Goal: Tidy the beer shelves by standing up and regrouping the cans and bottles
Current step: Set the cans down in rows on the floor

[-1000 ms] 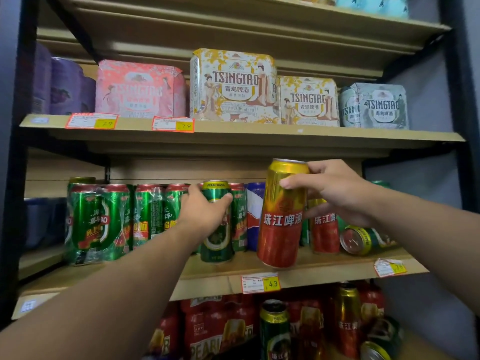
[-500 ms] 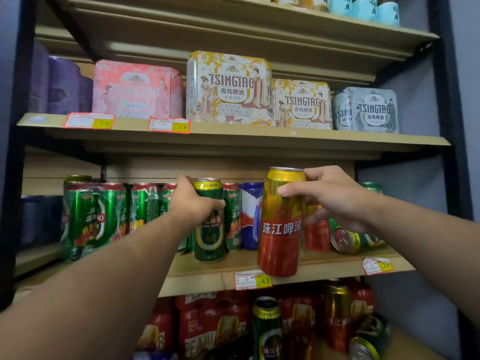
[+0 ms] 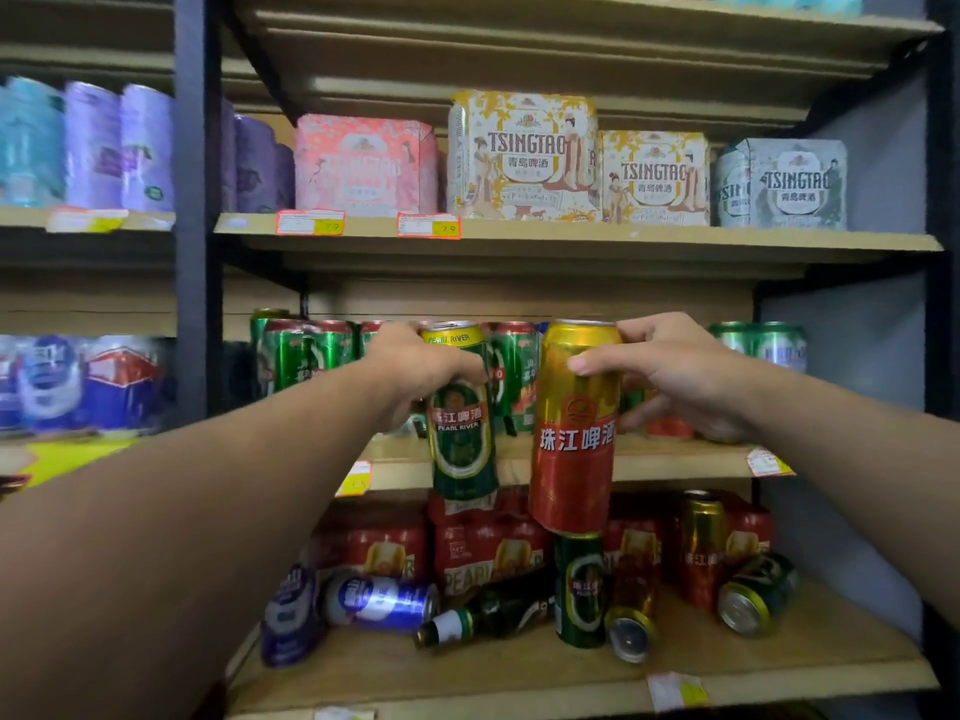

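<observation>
Left hand (image 3: 415, 374) grips the green can (image 3: 460, 439), right hand (image 3: 680, 376) the red-gold can (image 3: 571, 449); below it, toppled cans (image 3: 382, 601) and a bottle (image 3: 483, 613) await standing.

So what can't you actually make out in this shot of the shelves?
Head view only:
- Print on the price tag: too blurred to read fully.
- Whatever stands behind the left hand, right hand, green Pearl River can and red-and-gold can: hidden by them.
- Top-shelf pale blue cans: cut off by the upper edge.
- Far-left blue packs: blurred, brand unreadable.
</observation>
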### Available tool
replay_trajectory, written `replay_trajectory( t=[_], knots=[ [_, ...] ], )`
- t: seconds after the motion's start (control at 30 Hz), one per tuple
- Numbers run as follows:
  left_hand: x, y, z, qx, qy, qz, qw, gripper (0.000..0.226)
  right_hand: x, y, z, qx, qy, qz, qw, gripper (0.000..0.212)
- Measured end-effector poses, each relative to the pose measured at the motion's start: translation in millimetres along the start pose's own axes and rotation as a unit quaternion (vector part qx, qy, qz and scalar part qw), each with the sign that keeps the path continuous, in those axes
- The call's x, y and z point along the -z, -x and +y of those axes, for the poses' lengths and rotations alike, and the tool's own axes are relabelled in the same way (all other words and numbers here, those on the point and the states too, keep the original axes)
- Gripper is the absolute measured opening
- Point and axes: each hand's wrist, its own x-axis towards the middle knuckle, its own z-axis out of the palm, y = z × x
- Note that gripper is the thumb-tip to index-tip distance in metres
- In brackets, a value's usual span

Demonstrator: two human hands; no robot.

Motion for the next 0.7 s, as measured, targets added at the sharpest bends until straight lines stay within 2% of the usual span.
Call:
replay_trajectory(
  t=[0.03,0.13,0.17,0.27,0.43,0.6,0.7],
  knots=[
    [4,9,-4,0.008,-0.007,-0.004,1.0,0.061,-6,6,1,-0.009,-0.004,-0.01,1.0,0.049],
    [14,35,-22,0.04,-0.025,-0.019,0.999,0.097,-25,21,9,-0.033,-0.009,-0.041,0.999,0.058],
    [16,43,-30,0.046,-0.033,-0.019,0.998,0.102,-32,27,13,-0.041,-0.01,-0.049,0.998,0.056],
    [20,66,-57,0.069,-0.048,-0.021,0.996,0.093,-53,40,30,-0.063,-0.019,-0.067,0.996,0.045],
    [25,95,-118,0.128,-0.074,-0.02,0.989,0.061,-93,61,69,-0.101,-0.015,-0.096,0.99,0.06],
    [23,123,-181,0.149,-0.103,-0.005,0.983,0.061,-136,83,121,-0.15,-0.023,-0.116,0.982,0.068],
    [21,137,-219,0.16,-0.132,-0.014,0.978,0.067,-159,100,151,-0.175,-0.024,-0.141,0.974,0.058]
  ],
)
